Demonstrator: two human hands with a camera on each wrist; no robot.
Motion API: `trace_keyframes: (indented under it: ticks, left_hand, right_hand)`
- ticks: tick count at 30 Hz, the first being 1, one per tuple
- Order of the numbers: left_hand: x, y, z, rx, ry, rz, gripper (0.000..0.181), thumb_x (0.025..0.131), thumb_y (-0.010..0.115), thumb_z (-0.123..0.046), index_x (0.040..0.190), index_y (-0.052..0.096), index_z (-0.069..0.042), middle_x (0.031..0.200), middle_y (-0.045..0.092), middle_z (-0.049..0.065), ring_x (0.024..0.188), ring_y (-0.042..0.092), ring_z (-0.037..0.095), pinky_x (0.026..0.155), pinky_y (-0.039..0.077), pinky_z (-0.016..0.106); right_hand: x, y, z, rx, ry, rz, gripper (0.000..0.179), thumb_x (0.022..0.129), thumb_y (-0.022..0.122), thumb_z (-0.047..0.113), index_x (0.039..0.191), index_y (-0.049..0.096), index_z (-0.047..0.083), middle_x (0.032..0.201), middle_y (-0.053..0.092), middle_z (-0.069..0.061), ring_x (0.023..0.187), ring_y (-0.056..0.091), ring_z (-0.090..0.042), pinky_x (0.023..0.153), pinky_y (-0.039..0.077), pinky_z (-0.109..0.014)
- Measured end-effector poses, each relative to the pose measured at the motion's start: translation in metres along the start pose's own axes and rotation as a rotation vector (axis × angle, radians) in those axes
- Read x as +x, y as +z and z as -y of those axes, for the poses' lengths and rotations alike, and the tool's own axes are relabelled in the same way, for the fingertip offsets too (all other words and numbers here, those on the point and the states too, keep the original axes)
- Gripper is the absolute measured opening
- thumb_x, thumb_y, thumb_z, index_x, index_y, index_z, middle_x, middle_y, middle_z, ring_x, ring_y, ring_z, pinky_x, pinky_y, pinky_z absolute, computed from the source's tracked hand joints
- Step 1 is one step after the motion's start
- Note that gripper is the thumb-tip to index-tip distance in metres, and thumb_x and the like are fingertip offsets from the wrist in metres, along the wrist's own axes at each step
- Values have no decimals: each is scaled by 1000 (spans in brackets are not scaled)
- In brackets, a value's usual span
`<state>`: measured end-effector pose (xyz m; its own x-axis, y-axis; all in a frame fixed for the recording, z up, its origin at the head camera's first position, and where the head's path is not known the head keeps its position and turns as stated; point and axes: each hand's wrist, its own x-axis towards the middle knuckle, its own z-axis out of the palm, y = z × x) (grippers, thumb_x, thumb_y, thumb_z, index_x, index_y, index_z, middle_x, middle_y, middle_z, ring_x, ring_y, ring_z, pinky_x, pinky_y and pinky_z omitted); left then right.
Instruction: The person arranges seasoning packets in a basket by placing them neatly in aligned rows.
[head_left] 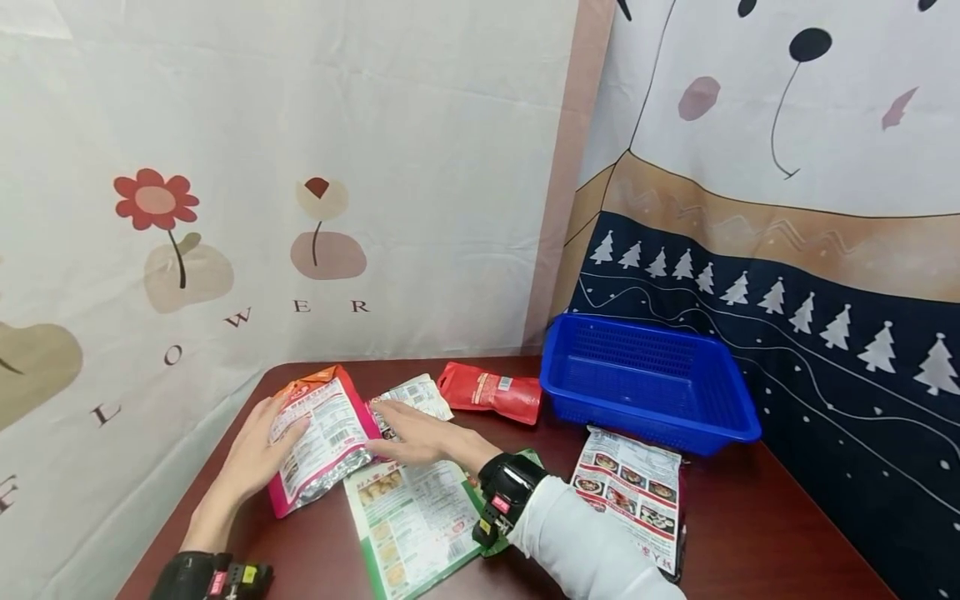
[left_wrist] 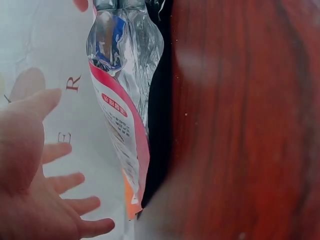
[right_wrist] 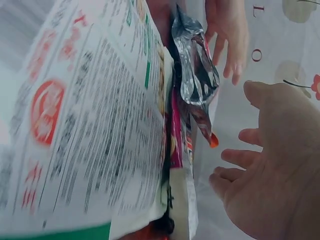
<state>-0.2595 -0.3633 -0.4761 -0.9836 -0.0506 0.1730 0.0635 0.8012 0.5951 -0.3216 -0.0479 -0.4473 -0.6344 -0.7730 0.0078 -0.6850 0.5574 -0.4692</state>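
A pink-edged food pouch (head_left: 330, 429) with an orange end and a silver underside lies tilted at the table's left. My left hand (head_left: 258, 446) is at its left side, thumb over the printed face; in the left wrist view the fingers of this left hand (left_wrist: 45, 170) are spread beside the pouch (left_wrist: 122, 110). At the pouch's right edge, my right hand (head_left: 420, 433) stretches out with straight fingers, above a small white packet (head_left: 423, 396) and the far end of a green-and-white food bag (head_left: 420, 521). The right wrist view has the right hand (right_wrist: 280, 155) extended, gripping nothing.
A red pouch (head_left: 491, 392) lies at the back beside a blue plastic basket (head_left: 652, 425) in the back right corner. In front of the basket is a white-and-red food bag (head_left: 626, 496). Printed cloth (head_left: 450, 167) hangs behind the brown table (head_left: 750, 533).
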Motion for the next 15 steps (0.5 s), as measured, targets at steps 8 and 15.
trace_keyframes:
  ticks: [8, 15]
  left_hand:
    - [-1, -5, 5, -101, -165, 38, 94, 115, 56, -55, 177, 17, 4, 178, 20, 40, 159, 29, 59, 129, 31, 82]
    - [-1, -7, 2, -173, -294, 97, 100, 114, 57, -59, 177, 12, 4, 179, 16, 39, 159, 25, 58, 130, 32, 81]
  right_hand:
    - [23, 10, 8, 133, 12, -58, 73, 114, 61, 48, 172, 42, 6, 164, 62, -10, 152, 59, -16, 130, 48, -33]
    - [34, 17, 16, 329, 181, -126, 73, 111, 70, 44, 168, 48, 5, 160, 66, -14, 148, 64, -22, 123, 55, -38]
